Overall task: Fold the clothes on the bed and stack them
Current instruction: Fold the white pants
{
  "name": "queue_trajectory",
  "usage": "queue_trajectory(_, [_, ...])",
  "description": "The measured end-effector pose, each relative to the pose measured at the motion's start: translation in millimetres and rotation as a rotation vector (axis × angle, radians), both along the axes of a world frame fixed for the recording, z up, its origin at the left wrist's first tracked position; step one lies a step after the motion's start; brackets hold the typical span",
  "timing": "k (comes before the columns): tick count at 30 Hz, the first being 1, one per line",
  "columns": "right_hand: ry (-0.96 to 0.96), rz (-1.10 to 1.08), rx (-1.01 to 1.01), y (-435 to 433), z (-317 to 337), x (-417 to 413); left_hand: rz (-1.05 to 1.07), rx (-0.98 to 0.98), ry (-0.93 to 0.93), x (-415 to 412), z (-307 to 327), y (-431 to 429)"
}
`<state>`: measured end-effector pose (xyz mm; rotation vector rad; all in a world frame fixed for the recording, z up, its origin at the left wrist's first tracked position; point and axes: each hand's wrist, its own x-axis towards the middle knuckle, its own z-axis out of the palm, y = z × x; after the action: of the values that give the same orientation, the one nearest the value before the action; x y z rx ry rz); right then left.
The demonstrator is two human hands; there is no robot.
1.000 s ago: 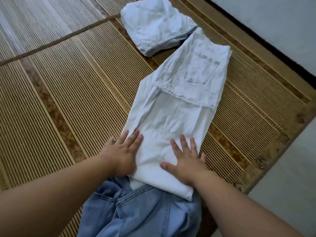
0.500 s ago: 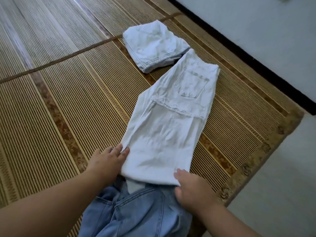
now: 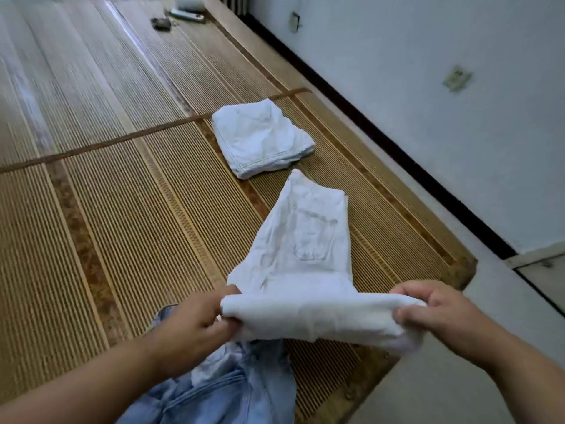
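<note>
Both hands (image 3: 195, 327) (image 3: 443, 313) on trousers (image 3: 305, 240), near edge

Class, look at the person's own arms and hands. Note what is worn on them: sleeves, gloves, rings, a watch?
Nothing worn shows. The left hand and right hand are ungloved, and no ring shows on the fingers in view. The left forearm and right forearm are bare to the picture's edge: no sleeve, watch or bracelet.

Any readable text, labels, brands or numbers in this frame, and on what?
None readable.
The white trousers, folded garment and blue jeans show no print or tag.
The wall plates and the small items far off are too blurred to tell.
</note>
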<state>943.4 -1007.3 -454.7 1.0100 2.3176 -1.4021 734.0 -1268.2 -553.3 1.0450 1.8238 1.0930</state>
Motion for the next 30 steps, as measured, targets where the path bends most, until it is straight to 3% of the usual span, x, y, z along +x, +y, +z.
queue_trajectory(6, [0.042, -0.125, 0.008, 49.9, 7.5, -27.7, 0.148, 0.082, -0.123, -2.8, 24.2, 55.1])
queue_trajectory(12, [0.235, -0.37, -0.027, 131.3, -62.2, -103.7, 0.499, -0.035, -0.001, -57.0, -11.4, 158.0])
queue_trajectory(15, [0.296, -0.402, -0.07, 178.6, -106.4, -145.3, 0.61, -0.076, -0.267, -89.9, -33.7, 203.4])
queue_trajectory(17, [0.286, -0.395, -0.072, 209.3, -136.4, -163.0, 0.578, -0.126, -0.398, -106.2, -50.7, 226.3])
queue_trajectory(21, [0.206, -0.368, 0.015, 251.5, -191.9, -183.3, 0.55, -0.34, 0.063, -119.5, -93.1, 264.6])
queue_trajectory(24, [0.135, -0.268, 0.372, 251.6, -219.7, -186.3, 0.567, -0.563, 0.436, -107.7, -124.7, 283.9])
queue_trajectory(26, [0.188, -0.035, 0.584, 227.6, -234.4, -182.9, 0.454, -0.7, 0.587, -84.9, -144.9, 289.3])
queue_trajectory(30, [0.063, 0.582, 0.687, 182.5, -271.6, -168.9, 0.222, -0.69, 0.73, -48.7, -176.6, 287.1])
